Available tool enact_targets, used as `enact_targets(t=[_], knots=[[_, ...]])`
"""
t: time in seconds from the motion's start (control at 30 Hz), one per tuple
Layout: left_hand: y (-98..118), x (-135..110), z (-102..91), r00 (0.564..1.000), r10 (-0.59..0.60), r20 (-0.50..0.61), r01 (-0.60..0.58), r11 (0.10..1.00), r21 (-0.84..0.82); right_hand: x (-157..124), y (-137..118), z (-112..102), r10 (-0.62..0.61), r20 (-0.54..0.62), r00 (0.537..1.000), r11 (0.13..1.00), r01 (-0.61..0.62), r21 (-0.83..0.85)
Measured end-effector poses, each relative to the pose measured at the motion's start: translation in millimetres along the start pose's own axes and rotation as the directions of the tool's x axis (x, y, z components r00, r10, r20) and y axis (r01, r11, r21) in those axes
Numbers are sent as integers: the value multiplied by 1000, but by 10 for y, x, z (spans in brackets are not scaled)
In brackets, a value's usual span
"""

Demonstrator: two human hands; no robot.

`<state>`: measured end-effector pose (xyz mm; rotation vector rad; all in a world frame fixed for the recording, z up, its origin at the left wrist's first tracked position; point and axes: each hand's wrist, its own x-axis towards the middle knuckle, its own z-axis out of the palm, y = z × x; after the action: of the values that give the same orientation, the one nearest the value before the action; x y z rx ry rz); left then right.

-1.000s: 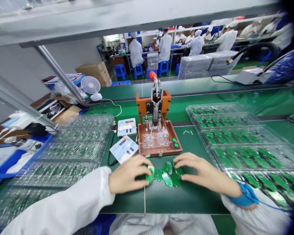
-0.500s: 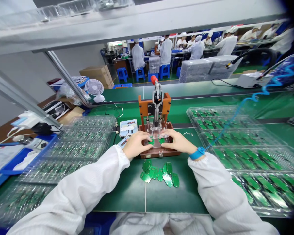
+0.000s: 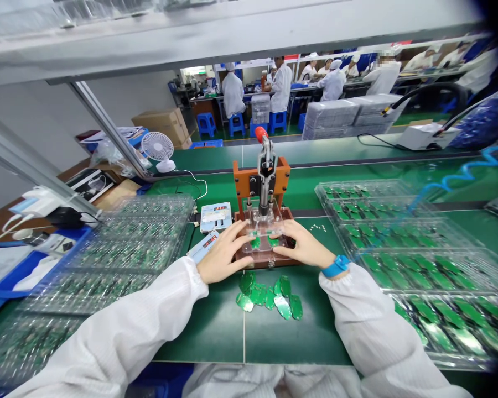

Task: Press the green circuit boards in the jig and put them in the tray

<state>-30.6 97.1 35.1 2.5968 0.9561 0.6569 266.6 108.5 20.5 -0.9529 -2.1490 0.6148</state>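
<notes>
My left hand [image 3: 223, 255] and my right hand [image 3: 302, 245] both rest on the front of a brown press fixture [image 3: 264, 224], fingers stretched forward. Their fingertips touch two small green circuit boards [image 3: 263, 241] lying under its clear plate. A lever with a red knob [image 3: 259, 132] stands upright on the fixture's orange frame. In front of the fixture, between my forearms, lies a loose heap of green oval boards [image 3: 269, 296]. A blue wrist strap [image 3: 336, 266] with a coiled blue cord sits on my right wrist.
Clear trays of green boards [image 3: 402, 243] are stacked at the right; more clear trays [image 3: 120, 254] lie at the left. Two small meters [image 3: 214, 216] sit left of the fixture, a white fan [image 3: 157, 148] behind. People in white coats work at far benches.
Both hands left the loose heap, each carried a board up to the fixture, and now lie flatter on it with fingers stretched out.
</notes>
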Motion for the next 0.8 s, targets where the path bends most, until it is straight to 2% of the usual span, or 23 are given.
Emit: enact_targets(t=[0.1, 0.17, 0.23, 0.3, 0.4, 0.5, 0.57, 0.6, 0.67, 0.7, 0.73, 0.8], knots=[[-196, -80, -138, 995, -14, -101, 14, 1000, 3, -61, -36, 20, 15, -20, 1000, 1000, -14, 5], [-382, -115, -237, 972, -103, -210, 102, 995, -16, -107, -55, 38, 31, -51, 998, 999, -30, 14], [-575, -140, -312, 918, -213, -334, 201, 977, -72, -141, -82, 45, 39, -101, 994, 999, -36, 27], [-738, -160, -347, 839, -315, -443, 276, 949, -152, -143, -126, 24, 45, -187, 981, 998, -37, 42], [-886, -181, -332, 743, -431, -512, 325, 901, -286, -34, -246, -83, 70, -400, 914, 997, -48, 66], [-936, -185, -285, 711, -504, -491, 314, 851, -420, 273, -422, -299, 77, -594, 801, 996, -28, 90], [-952, -185, -260, 697, -540, -471, 313, 821, -478, 593, -538, -490, 21, -653, 757, 996, 44, 83], [-962, -185, -251, 689, -556, -465, 319, 809, -494, 782, -584, -590, -32, -658, 752, 993, 99, 65], [-990, -189, -241, 671, -584, -457, 329, 787, -522, 1192, -637, -774, -104, -643, 759, 988, 150, 17], [-1007, -192, -238, 661, -597, -454, 332, 776, -537, 1398, -645, -852, -85, -618, 782, 993, 119, 14], [-1025, -196, -236, 652, -609, -452, 335, 766, -549, 1595, -645, -916, -21, -576, 817, 998, 55, 42], [-1057, -207, -232, 636, -627, -449, 340, 751, -566, 1920, -642, -1005, 137, -412, 901, 983, -73, 166]])
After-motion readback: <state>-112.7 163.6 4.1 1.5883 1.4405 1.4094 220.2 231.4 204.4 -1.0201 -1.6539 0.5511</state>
